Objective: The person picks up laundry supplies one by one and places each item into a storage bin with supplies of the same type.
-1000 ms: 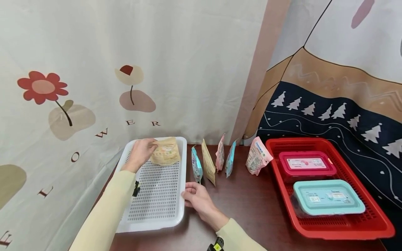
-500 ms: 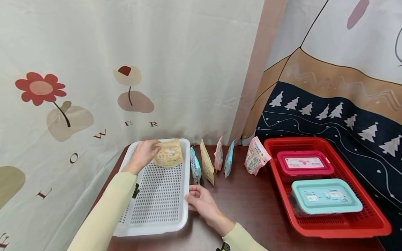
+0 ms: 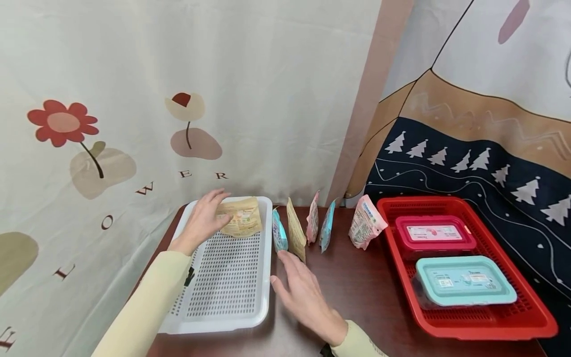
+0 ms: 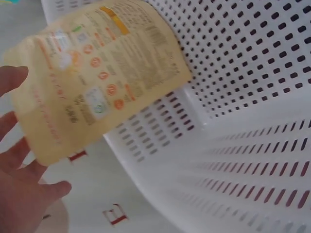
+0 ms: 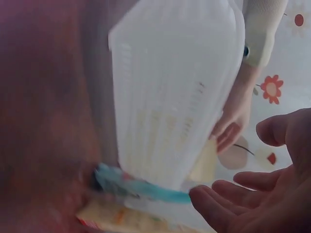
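A beige printed pouch (image 3: 243, 216) stands at the back of the white perforated basket (image 3: 223, 322). Beside its left edge is my left hand (image 3: 202, 220), fingers spread and apart from one another; the left wrist view shows the pouch (image 4: 104, 77) leaning near the basket's end wall, thumb and fingers loose around its top edge. My right hand (image 3: 303, 295) is extended just right of the basket's right rim, thumb and fingers spread, holding nothing. Just beyond its fingertips stands a blue pouch (image 3: 279, 232), with a tan pouch (image 3: 295, 229) beside it.
Further right stand a pink pouch (image 3: 313, 218), another blue pouch (image 3: 327, 227) and a larger pink-and-white pouch (image 3: 367, 222). A red basket (image 3: 482, 329) at the right holds a magenta-lidded box (image 3: 434, 234) and a teal-lidded box (image 3: 466, 281). A printed curtain (image 3: 276, 99) hangs behind the table.
My left fingers have let go of the beige pouch's corner and spread. My right hand has released the white basket's rim and shifted right, its fingers extending toward the blue pouch.
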Available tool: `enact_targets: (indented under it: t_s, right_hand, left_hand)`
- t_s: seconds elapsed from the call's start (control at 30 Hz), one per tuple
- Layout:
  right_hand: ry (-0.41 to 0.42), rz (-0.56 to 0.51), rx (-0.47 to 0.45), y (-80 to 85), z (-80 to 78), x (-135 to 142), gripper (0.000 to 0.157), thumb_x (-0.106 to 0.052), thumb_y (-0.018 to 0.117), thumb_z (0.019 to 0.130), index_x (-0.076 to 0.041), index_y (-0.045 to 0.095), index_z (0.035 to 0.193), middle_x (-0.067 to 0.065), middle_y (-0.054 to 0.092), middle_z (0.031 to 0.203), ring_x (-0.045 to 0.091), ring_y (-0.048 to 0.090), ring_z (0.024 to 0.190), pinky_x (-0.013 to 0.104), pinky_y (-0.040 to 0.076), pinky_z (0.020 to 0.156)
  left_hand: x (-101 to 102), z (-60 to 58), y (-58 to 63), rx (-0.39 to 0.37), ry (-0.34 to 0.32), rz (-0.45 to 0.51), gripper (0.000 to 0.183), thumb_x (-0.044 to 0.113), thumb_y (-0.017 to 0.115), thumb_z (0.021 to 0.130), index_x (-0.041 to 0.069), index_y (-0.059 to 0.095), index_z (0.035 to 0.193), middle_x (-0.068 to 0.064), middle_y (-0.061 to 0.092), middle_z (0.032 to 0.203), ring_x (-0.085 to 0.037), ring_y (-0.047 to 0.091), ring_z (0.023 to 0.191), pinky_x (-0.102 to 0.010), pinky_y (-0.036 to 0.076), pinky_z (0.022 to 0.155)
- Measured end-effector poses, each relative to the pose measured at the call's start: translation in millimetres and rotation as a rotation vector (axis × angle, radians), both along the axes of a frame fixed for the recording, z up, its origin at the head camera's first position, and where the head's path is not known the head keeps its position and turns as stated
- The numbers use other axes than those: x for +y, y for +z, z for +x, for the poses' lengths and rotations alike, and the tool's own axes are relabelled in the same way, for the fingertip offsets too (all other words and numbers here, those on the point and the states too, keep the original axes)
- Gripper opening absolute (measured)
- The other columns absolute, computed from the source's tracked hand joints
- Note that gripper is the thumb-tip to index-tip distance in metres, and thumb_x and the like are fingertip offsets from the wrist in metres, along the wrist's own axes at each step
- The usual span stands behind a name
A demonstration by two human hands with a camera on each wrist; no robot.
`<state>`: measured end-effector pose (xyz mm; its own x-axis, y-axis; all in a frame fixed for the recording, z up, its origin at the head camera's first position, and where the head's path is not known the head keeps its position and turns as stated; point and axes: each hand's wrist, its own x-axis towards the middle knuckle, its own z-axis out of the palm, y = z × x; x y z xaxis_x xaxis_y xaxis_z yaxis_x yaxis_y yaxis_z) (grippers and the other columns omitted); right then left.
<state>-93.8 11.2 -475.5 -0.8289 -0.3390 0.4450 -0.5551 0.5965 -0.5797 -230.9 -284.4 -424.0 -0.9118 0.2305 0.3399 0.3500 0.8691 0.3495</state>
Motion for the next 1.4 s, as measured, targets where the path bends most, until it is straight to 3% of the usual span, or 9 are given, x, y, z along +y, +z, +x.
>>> enact_targets:
  t_s: [0.1,0.23,0.4,0.6,0.83,1.1,1.4]
  right_hand:
    - [-0.038,0.014,0.136,7.2,-1.7,6.2,0.054,-0.023,0.073,0.095,0.000,0.058,0.141,0.017,0.060,0.143,0.031,0.059,0.129,0.048,0.051,0.103]
    - [-0.056,-0.005,0.242,15.3,-7.5,11.8,0.054,-0.022,0.073,0.095,0.001,0.058,0.141,0.017,0.059,0.144,0.030,0.059,0.129,0.047,0.051,0.102]
    - [-0.020,-0.062,0.331,20.1,-20.1,6.7,0.055,-0.018,0.070,0.094,0.004,0.055,0.142,0.020,0.056,0.146,0.031,0.057,0.133,0.047,0.049,0.105]
    - [-0.067,-0.087,0.278,27.0,-33.2,-10.4,0.059,-0.016,0.072,0.094,0.007,0.052,0.145,0.022,0.053,0.149,0.033,0.053,0.137,0.049,0.049,0.106]
    - [-0.145,-0.100,0.169,25.8,-42.9,-29.5,0.063,-0.012,0.074,0.092,0.009,0.047,0.146,0.025,0.052,0.148,0.037,0.054,0.134,0.052,0.052,0.102]
    - [-0.203,-0.128,-0.023,13.5,-53.9,-39.2,0.068,-0.012,0.069,0.097,0.010,0.037,0.152,0.028,0.048,0.151,0.042,0.051,0.135,0.057,0.048,0.104]
    - [-0.316,-0.068,0.097,-1.6,-65.5,-40.5,0.051,-0.010,0.072,0.096,0.010,0.053,0.139,0.024,0.064,0.131,0.038,0.068,0.107,0.054,0.058,0.079]
  left_hand:
    - [6.4,5.9,4.9,0.053,-0.027,0.001,0.064,0.008,0.082,0.083,-0.002,0.058,0.141,-0.027,0.041,0.155,-0.049,0.032,0.147,-0.069,0.022,0.118]
    - [18.4,13.8,14.0,0.123,-0.094,-0.026,0.067,0.007,0.086,0.080,-0.001,0.058,0.140,-0.026,0.038,0.158,-0.050,0.025,0.150,-0.067,0.018,0.120]
    - [37.3,17.8,23.7,0.206,-0.247,-0.111,0.070,0.007,0.088,0.079,-0.001,0.057,0.141,-0.025,0.038,0.159,-0.046,0.026,0.151,-0.062,0.020,0.122]
    - [61.9,9.2,32.4,0.237,-0.451,-0.198,0.071,0.008,0.087,0.082,0.000,0.054,0.145,-0.022,0.040,0.160,-0.042,0.030,0.151,-0.055,0.023,0.123]
    - [81.6,-5.6,36.5,0.197,-0.575,-0.306,0.062,0.004,0.082,0.085,-0.001,0.056,0.141,-0.022,0.050,0.153,-0.043,0.039,0.147,-0.051,0.027,0.122]
    - [93.8,-21.4,27.5,0.159,-0.632,-0.457,0.051,0.000,0.076,0.089,0.001,0.062,0.138,-0.015,0.062,0.143,-0.038,0.046,0.142,-0.051,0.033,0.120]
    - [100.1,-28.6,20.4,0.153,-0.605,-0.514,0.034,-0.005,0.064,0.096,0.006,0.070,0.127,-0.012,0.068,0.134,-0.029,0.062,0.126,-0.044,0.044,0.112]
